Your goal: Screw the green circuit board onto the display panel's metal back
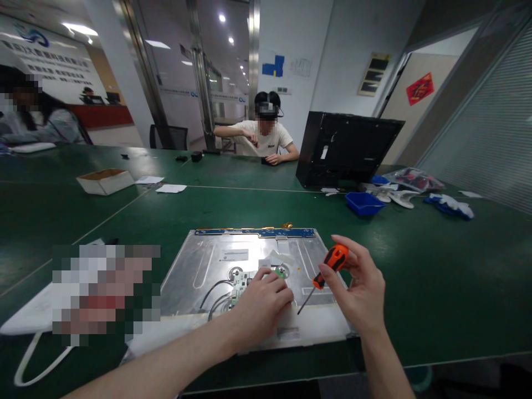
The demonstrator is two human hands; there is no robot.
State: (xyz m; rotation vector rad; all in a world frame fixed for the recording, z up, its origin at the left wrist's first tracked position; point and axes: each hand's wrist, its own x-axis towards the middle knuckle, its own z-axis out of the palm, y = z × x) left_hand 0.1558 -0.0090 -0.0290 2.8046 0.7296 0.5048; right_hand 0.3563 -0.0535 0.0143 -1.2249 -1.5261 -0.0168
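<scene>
A silver flat display panel (183, 277) lies on the table in front of me, with a long blue circuit strip (233, 233) along its far edge. On its middle sits a small green circuit board (240, 284), with black cables (214, 293) running out to its left. My left hand (268, 296) is over the board, its fingers curled down onto it; the fingertips are partly hidden. In my right hand (359, 282) is an orange and black screwdriver (331, 265), gripped by the handle between thumb and fingers. Its shaft slants down to the left, the tip above the panel's near part.
A black monitor (349, 149) stands at the back right, near a blue tray (364, 204) and gloves (449, 205). At left are a cardboard box (105, 182) and a white bag with a handle (33, 310). A person (266, 133) sits across the green table (436, 266).
</scene>
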